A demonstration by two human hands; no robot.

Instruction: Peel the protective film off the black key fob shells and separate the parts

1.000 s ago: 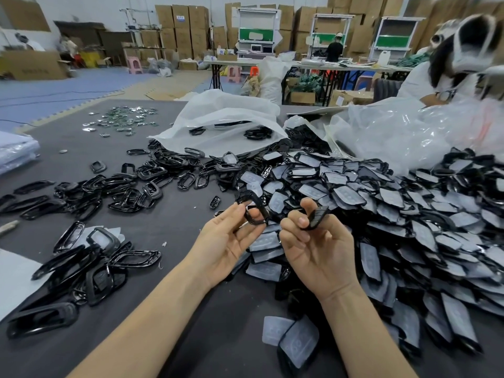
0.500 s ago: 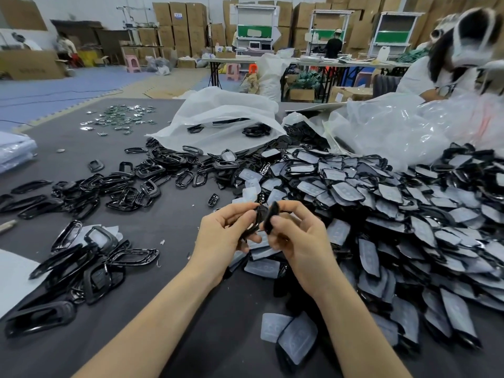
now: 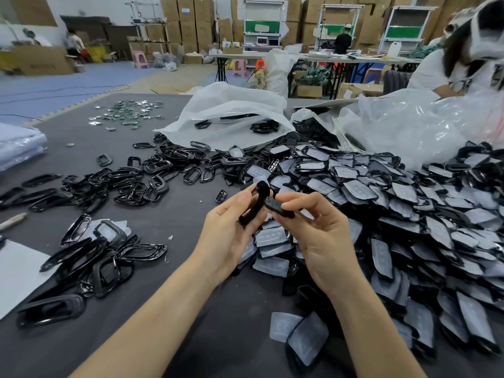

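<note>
At the centre of the frame, the left hand (image 3: 231,230) curls its fingers round a glossy black frame (image 3: 252,207), a slim loop of hard plastic held on end. Just to its right, the right hand (image 3: 323,236) pinches a flat black shell (image 3: 278,207) between thumb and forefinger. The two pieces sit close together; whether they touch I cannot tell.

Behind and to the right of the hands spreads a heap of shells (image 3: 395,214), wedge-shaped and overlapping like scales. Most of them are faced with pale, matt film (image 3: 351,188).

To the left, loose frames (image 3: 109,257) lie tangled and shiny on the dark grey, felt-like counter (image 3: 240,336).

Further up, a crumpled white bag (image 3: 231,110) gapes open at the centre of the frame. A wrinkled clear bag (image 3: 409,124) sits at the upper right. Small shiny metal bits (image 3: 128,115) are scattered at the upper left.
</note>
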